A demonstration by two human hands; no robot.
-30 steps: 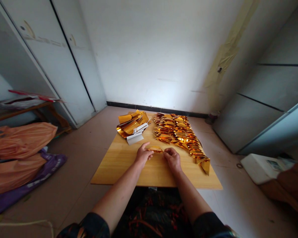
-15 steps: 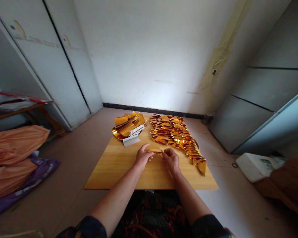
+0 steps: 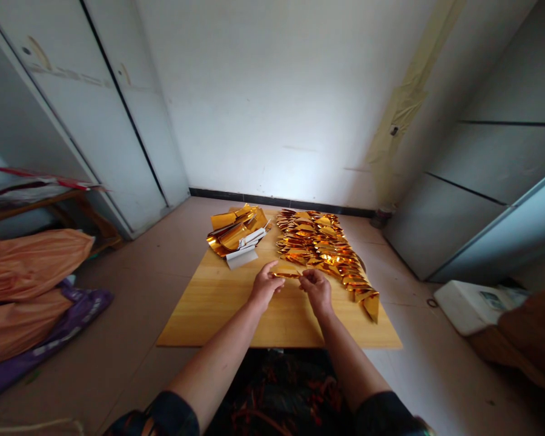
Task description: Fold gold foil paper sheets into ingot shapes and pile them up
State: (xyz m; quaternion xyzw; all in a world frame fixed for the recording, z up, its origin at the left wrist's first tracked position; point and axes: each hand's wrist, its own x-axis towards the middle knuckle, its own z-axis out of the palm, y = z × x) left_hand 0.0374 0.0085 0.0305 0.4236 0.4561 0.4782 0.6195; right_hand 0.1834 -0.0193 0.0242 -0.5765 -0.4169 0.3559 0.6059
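Between my two hands is a piece of shiny gold foil paper (image 3: 286,275), seen nearly edge-on as a narrow folded strip. My left hand (image 3: 266,286) pinches its left end between thumb and fingers. At the right end, the fingers of my right hand (image 3: 317,289) are closed on it. Both hands are just above the wooden table (image 3: 209,321). Beyond my right hand lie rows of folded gold paper pieces (image 3: 320,242), overlapping one another. Past my left hand is a loose pile of gold sheets (image 3: 236,230), some showing a white back.
A white wall (image 3: 272,121) stands behind the table. Grey cabinets (image 3: 118,121) are on the left, with orange bags (image 3: 31,266) on the floor nearby. On the right are a grey fridge-like cabinet (image 3: 463,200) and a white box (image 3: 467,306).
The gold paper has tilted and now looks thinner, more edge-on. Both hands keep their grip on its ends. The whole view has shifted slightly.
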